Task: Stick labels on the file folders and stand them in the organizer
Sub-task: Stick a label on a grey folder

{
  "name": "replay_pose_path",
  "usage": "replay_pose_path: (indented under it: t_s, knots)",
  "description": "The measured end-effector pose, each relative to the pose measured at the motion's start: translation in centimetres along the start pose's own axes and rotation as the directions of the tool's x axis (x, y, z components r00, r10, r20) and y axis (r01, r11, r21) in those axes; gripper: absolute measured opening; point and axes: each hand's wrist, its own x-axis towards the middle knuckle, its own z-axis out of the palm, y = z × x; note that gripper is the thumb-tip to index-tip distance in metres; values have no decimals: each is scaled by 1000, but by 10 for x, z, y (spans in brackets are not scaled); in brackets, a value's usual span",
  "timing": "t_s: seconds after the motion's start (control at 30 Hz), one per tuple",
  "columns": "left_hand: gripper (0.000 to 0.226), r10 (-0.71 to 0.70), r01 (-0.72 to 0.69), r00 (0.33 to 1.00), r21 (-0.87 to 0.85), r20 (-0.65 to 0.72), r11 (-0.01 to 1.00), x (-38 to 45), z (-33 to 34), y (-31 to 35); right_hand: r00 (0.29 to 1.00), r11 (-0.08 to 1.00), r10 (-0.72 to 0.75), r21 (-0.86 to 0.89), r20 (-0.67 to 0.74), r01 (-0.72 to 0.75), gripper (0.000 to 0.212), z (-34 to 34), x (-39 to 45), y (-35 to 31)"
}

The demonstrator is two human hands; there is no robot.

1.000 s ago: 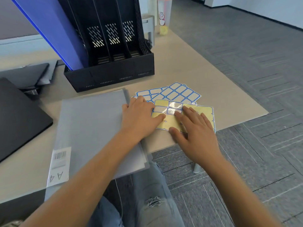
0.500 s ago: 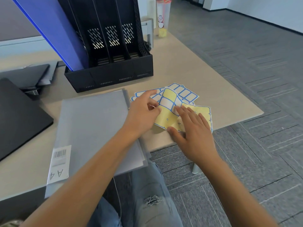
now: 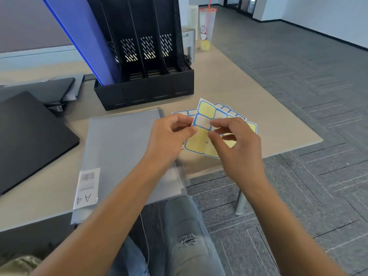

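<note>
Both hands had lifted off the desk since the frame a second earlier, taking the yellow label sheet (image 3: 201, 145) with them; it was raised and tilted above the desk (image 3: 229, 84) rather than lying flat. Left hand (image 3: 169, 134) pinched the sheet's left edge between thumb and curled fingers. Right hand (image 3: 237, 142) had thumb and forefinger closed at a white blue-bordered label (image 3: 202, 121) on the sheet; whether the label was peeled could not be told. More label sheets (image 3: 227, 110) lay on the desk at 12 o'clock from the hands. Grey file folder (image 3: 119, 148), with an A4 barcode sticker (image 3: 87, 188), lay flat at 9 o'clock from the hands. Black file organizer (image 3: 147, 84) stood at 11 o'clock, a blue folder (image 3: 83, 36) leaning in its leftmost slot. Black laptop (image 3: 29, 140) sat far left; a drink cup (image 3: 207, 28) stood behind the organizer.
</note>
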Motion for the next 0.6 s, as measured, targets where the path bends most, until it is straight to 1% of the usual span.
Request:
replay_pose_path:
  t_s: [0.23, 0.37, 0.43, 0.6]
  knots:
    - [15, 18, -13, 999, -137, 34, 990, -22, -10, 18, 998, 997, -68, 46, -1, 68, 17, 7, 7, -23]
    - [13, -15, 26, 999, -247, 46, 969, -28, -11, 21, 992, 991, -124, 57, 2, 124, 17, 1, 9, -30]
    - [12, -13, 25, 999, -255, 48, 967, -30, -9, 22, 989, 988, -145, 54, 15, 144, 18, -2, 9, -33]
    - [13, 30, -18, 998, -243, 46, 970, -32, -5, 23, 988, 989, -143, 34, 55, 141, 13, -9, 10, -36]
